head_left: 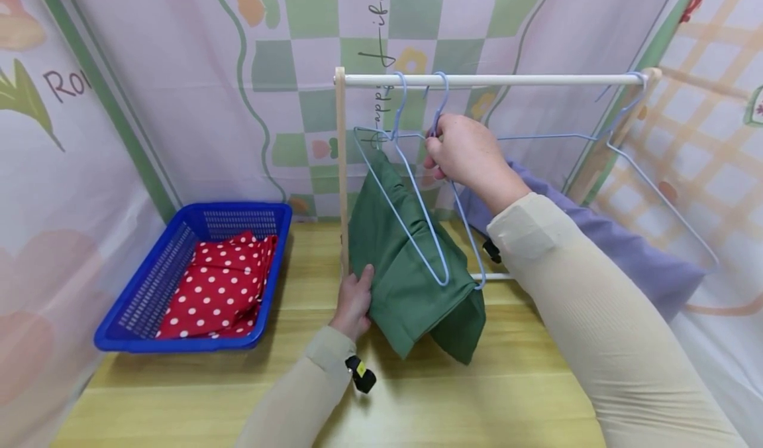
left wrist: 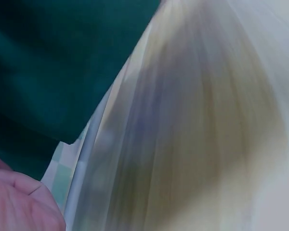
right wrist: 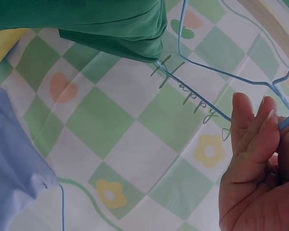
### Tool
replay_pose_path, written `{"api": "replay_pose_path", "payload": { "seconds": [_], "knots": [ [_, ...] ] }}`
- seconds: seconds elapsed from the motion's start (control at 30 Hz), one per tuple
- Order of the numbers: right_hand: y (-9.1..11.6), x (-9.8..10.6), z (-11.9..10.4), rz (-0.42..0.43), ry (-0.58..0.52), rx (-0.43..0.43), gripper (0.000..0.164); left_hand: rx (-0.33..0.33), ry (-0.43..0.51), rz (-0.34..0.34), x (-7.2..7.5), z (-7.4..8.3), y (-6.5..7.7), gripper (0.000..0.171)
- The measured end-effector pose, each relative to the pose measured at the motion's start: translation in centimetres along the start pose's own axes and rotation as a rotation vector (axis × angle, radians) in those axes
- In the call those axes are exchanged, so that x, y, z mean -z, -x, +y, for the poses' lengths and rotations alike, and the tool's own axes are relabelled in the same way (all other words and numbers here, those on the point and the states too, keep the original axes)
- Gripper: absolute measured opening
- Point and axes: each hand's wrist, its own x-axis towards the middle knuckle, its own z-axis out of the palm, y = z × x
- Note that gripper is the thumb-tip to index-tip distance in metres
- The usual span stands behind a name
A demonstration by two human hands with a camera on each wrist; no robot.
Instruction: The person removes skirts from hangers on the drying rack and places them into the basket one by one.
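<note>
A folded green cloth [head_left: 411, 269] hangs from a light blue wire hanger [head_left: 467, 229] on the rack. My right hand [head_left: 467, 153] pinches this hanger just below its hook, which loops over the white rail [head_left: 518, 80]. In the right wrist view, the hanger's wire [right wrist: 202, 98] runs from my fingertips into the green cloth [right wrist: 111, 24]. My left hand [head_left: 354, 302] holds the cloth's left edge, thumb in front and the other fingers hidden behind it. Another blue hanger [head_left: 411, 226] hangs to the left, overlapping the cloth in the head view.
A blue basket [head_left: 179, 344] at the left holds a folded red cloth [head_left: 217, 289] with white dots. At the rack's right end, a purple cloth [head_left: 638, 256] hangs on another blue hanger [head_left: 661, 199]. The rack's wooden post [head_left: 342, 169] stands close to my left hand.
</note>
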Motion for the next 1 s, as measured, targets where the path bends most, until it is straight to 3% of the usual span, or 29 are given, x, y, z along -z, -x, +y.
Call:
{"api": "replay_pose_path", "payload": {
  "seconds": [0.23,0.47,0.77,1.0],
  "knots": [
    [0.0,0.2,0.1,0.019,0.006,0.01,0.027,-0.025,-0.093,0.007,0.9,0.2,0.8,0.057],
    [0.0,0.3,0.1,0.003,0.005,-0.003,0.027,-0.028,-0.127,0.009,1.4,0.7,1.5,0.047],
    [0.2,0.4,0.4,-0.008,-0.004,-0.007,0.026,-0.016,-0.187,0.005,1.7,0.9,2.9,0.054],
    [0.3,0.5,0.5,-0.011,-0.005,-0.012,0.027,-0.021,-0.204,0.021,2.2,1.3,4.5,0.048]
  ]
}}
